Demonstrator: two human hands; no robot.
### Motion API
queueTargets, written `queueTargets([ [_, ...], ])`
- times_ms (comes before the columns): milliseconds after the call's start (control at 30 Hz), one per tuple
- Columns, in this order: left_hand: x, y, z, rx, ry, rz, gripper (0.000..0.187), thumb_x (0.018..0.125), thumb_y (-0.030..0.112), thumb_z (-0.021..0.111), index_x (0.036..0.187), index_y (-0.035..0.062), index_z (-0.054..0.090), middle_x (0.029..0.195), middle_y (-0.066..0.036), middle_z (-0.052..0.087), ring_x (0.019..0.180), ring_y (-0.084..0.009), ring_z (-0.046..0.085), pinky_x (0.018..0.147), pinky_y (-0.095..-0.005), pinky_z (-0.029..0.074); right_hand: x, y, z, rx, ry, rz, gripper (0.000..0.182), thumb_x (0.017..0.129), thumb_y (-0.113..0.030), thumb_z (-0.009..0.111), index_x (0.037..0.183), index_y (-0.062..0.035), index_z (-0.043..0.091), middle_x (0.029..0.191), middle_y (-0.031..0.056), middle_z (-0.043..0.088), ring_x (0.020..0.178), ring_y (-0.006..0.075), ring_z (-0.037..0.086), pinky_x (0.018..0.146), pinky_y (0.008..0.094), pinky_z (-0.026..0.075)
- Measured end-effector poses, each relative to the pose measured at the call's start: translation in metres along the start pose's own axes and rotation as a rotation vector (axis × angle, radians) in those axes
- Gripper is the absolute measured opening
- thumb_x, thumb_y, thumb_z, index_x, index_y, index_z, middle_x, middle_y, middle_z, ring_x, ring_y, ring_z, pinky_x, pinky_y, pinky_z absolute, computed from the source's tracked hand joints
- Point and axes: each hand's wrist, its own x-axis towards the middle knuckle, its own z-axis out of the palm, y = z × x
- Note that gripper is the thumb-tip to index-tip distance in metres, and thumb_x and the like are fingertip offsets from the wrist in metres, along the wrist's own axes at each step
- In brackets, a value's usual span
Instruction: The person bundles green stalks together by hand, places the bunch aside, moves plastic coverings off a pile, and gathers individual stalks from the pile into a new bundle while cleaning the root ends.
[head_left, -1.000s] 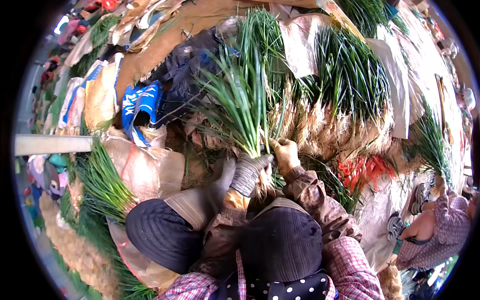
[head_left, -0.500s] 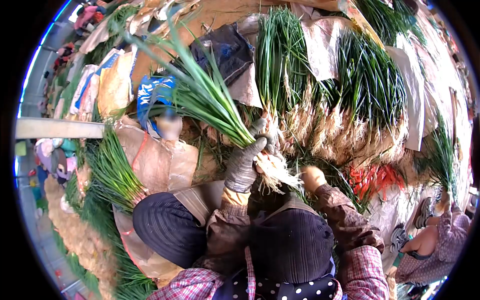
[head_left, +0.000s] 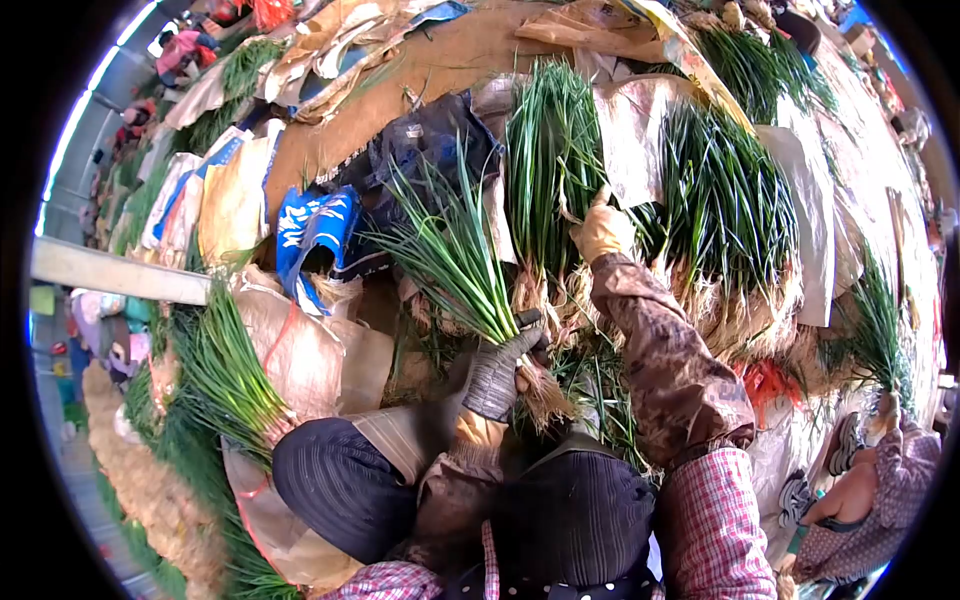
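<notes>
My left hand (head_left: 508,372), in a dark grey glove, is closed around a bunch of green onions (head_left: 462,270) just above its roots. The leaves fan up and to the left, while the pale roots (head_left: 545,392) hang to the right below my fist. My right hand (head_left: 605,232), in a pale yellowish glove, reaches forward to the right edge of an upright pile of green onions (head_left: 550,150). Its thumb and a stretched finger are apart beside a pale stalk; the other fingers are partly hidden.
Another heap of green onions (head_left: 728,195) stands right of a pale sack sheet (head_left: 636,135). More onions (head_left: 232,365) lie by my left knee. A blue printed bag (head_left: 318,232) and a dark plastic sheet (head_left: 425,145) lie ahead. Red ties (head_left: 770,388) are at right; another person (head_left: 875,490) sits beyond.
My right hand has moved forward from beside my right knee to the pile of onions. My left hand has lowered slightly toward me, still holding its bunch, whose leaves now stand more upright.
</notes>
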Motion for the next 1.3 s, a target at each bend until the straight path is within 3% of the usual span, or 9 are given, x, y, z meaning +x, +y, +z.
queueTargets([
  [67, 0.000, -0.003, 0.001, 0.010, 0.018, 0.045, 0.034, 0.086, 0.007, 0.064, 0.117, -0.0022, 0.055, 0.083, -0.010, 0.066, 0.070, -0.0172, 0.064, 0.062, -0.0291, 0.054, 0.037, 0.013, 0.006, -0.597, 0.022, -0.486, 0.058, 0.085, -0.038, 0.066, 0.121, 0.0041, 0.049, 0.086, 0.0120, 0.066, 0.069, 0.0175, 0.063, 0.063, 0.0314, 0.053],
  [100, 0.000, -0.002, 0.002, 0.008, 0.021, 0.059, 0.034, 0.086, 0.007, 0.064, 0.117, -0.0023, 0.055, 0.082, -0.010, 0.066, 0.069, -0.0172, 0.064, 0.062, -0.0290, 0.054, 0.019, 0.013, -0.013, -0.414, -0.009, -0.595, 0.034, 0.089, -0.027, 0.062, 0.106, 0.0022, 0.064, 0.092, 0.0140, 0.068, 0.072, 0.0190, 0.065, 0.066, 0.0304, 0.053],
  [133, 0.000, -0.001, 0.002, 0.004, 0.006, 0.066, 0.034, 0.085, 0.007, 0.064, 0.117, -0.0022, 0.055, 0.082, -0.010, 0.066, 0.069, -0.0174, 0.064, 0.061, -0.0286, 0.055, 0.034, 0.017, -0.015, -0.232, -0.134, -0.581, 0.067, 0.081, -0.028, 0.073, 0.126, 0.0093, 0.040, 0.107, 0.0209, 0.062, 0.095, 0.0270, 0.062, 0.084, 0.0346, 0.051],
  [233, 0.001, -0.001, 0.000, -0.016, -0.073, 0.116, 0.035, 0.085, 0.008, 0.065, 0.117, -0.0024, 0.055, 0.081, -0.009, 0.065, 0.066, -0.0172, 0.063, 0.059, -0.0279, 0.054, 0.121, 0.025, -0.020, 0.599, -0.813, -0.376, 0.047, 0.089, 0.001, 0.048, 0.131, 0.0130, 0.030, 0.134, 0.0271, 0.044, 0.113, 0.0290, 0.055, 0.102, 0.0312, 0.046],
  [400, -0.006, 0.005, 0.013, 0.080, -0.086, 0.101, 0.038, 0.085, 0.015, 0.067, 0.116, -0.0041, 0.055, 0.078, -0.009, 0.063, 0.064, -0.0155, 0.060, 0.056, -0.0266, 0.050, 0.066, 0.023, -0.134, 0.301, -0.750, -0.603, 0.068, 0.090, -0.024, 0.057, 0.141, 0.0040, 0.021, 0.140, 0.0291, 0.032, 0.127, 0.0308, 0.044, 0.106, 0.0422, 0.039],
  [700, -0.010, 0.004, 0.028, 0.092, -0.176, 0.032, 0.042, 0.082, 0.011, 0.071, 0.119, -0.0014, 0.055, 0.088, -0.007, 0.062, 0.074, -0.0144, 0.062, 0.064, -0.0255, 0.052, 0.127, 0.158, -0.163, -0.114, 0.631, -0.991, 0.054, 0.082, -0.017, 0.066, 0.131, -0.0062, 0.045, 0.118, 0.0171, 0.061, 0.105, 0.0279, 0.061, 0.091, 0.0389, 0.049],
  [900, -0.008, -0.010, 0.049, 0.183, -0.122, 0.001, 0.045, 0.083, 0.011, 0.070, 0.123, -0.0009, 0.054, 0.083, -0.005, 0.061, 0.068, -0.0144, 0.060, 0.059, -0.0250, 0.052, 0.015, 0.220, -0.097, -0.133, 0.257, -1.063, 0.037, 0.086, -0.014, 0.062, 0.122, -0.0117, 0.055, 0.093, 0.0036, 0.068, 0.082, 0.0150, 0.064, 0.071, 0.0266, 0.055],
  [1167, 0.004, -0.034, 0.065, 0.194, -0.042, -0.045, 0.031, 0.081, 0.006, 0.070, 0.110, -0.0003, 0.061, 0.066, -0.003, 0.059, 0.052, -0.0114, 0.054, 0.044, -0.0246, 0.046, 0.061, 0.098, -0.104, -0.780, 0.572, -0.957, 0.015, 0.086, -0.026, 0.060, 0.087, -0.0117, 0.066, 0.088, 0.0041, 0.066, 0.086, 0.0196, 0.063, 0.069, 0.0327, 0.055],
  [1300, 0.013, -0.042, 0.066, 0.213, -0.073, 0.043, 0.014, 0.082, 0.010, 0.070, 0.092, 0.0033, 0.062, 0.065, -0.003, 0.060, 0.053, -0.0134, 0.057, 0.046, -0.0257, 0.045, 0.045, 0.134, -0.089, -0.538, 0.539, -1.049, 0.006, 0.082, -0.019, 0.066, 0.080, -0.0134, 0.064, 0.075, 0.0038, 0.062, 0.066, 0.0173, 0.061, 0.057, 0.0320, 0.050],
])
